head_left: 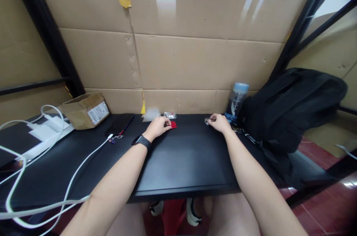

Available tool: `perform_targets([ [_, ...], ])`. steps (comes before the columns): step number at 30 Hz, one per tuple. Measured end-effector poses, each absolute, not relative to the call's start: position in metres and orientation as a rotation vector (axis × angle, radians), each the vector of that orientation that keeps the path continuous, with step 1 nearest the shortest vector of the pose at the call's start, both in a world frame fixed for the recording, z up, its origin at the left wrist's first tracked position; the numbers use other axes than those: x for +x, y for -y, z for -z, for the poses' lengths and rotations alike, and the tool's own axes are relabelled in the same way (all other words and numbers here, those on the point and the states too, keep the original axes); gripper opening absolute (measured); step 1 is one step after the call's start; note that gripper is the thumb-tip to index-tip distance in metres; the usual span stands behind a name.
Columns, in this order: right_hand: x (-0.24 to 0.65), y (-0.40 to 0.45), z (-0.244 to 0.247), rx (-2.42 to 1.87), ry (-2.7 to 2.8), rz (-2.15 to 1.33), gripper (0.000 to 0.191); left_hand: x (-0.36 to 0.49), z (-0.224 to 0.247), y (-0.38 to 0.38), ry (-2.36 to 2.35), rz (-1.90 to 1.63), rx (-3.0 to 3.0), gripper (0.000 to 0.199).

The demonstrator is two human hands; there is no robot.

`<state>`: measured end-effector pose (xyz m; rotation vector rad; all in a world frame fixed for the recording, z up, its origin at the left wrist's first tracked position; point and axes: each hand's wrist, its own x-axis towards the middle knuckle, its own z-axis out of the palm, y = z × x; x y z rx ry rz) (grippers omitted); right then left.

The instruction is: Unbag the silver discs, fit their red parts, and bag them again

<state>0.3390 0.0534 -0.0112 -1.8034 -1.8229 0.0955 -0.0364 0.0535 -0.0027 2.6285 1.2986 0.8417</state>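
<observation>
My left hand, with a dark watch on its wrist, is closed at the left edge of a small red bundle on the black table. The bundle looks stringy, but its kind is too small to make out. Farther right, my right hand pinches a small shiny, greyish clear thing just at the table surface. Behind my left hand lie clear plastic bags and a small clear packet with red and white bits.
A bottle with a blue lid and a black backpack stand at the right. At the left are an open cardboard box, a dark phone, a white power strip and loose white cables. Cardboard panels wall the back.
</observation>
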Motion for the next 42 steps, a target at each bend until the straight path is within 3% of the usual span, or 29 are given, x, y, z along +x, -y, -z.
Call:
perform_targets([
  [9,0.326,-0.04,-0.002,-1.836,1.746,-0.02,0.033,-0.032,-0.016,-0.038,-1.266,-1.109,2.47,0.012],
  [14,0.298,-0.032,-0.01,-1.45,1.754,-0.231,0.036,-0.021,-0.022,-0.032,-1.134,-1.203,2.547,0.022],
  [18,0.262,-0.018,-0.014,-1.117,1.765,-0.471,0.041,-0.013,-0.026,-0.027,-1.167,-1.216,2.557,0.017],
  [24,0.219,0.002,-0.019,-0.857,1.781,-0.51,0.046,0.0,-0.031,-0.016,-1.173,-1.304,2.432,0.014],
  [29,0.21,0.009,-0.021,-0.776,1.796,-0.5,0.044,0.013,-0.025,-0.011,-1.001,-1.294,2.405,0.014],
  [36,0.209,0.011,-0.021,-0.753,1.804,-0.499,0.045,0.025,-0.017,-0.007,-1.138,-1.354,2.267,0.008],
  [42,0.21,0.009,-0.019,-0.768,1.776,-0.493,0.032,0.026,-0.019,-0.004,-1.155,-1.391,2.334,0.008],
])
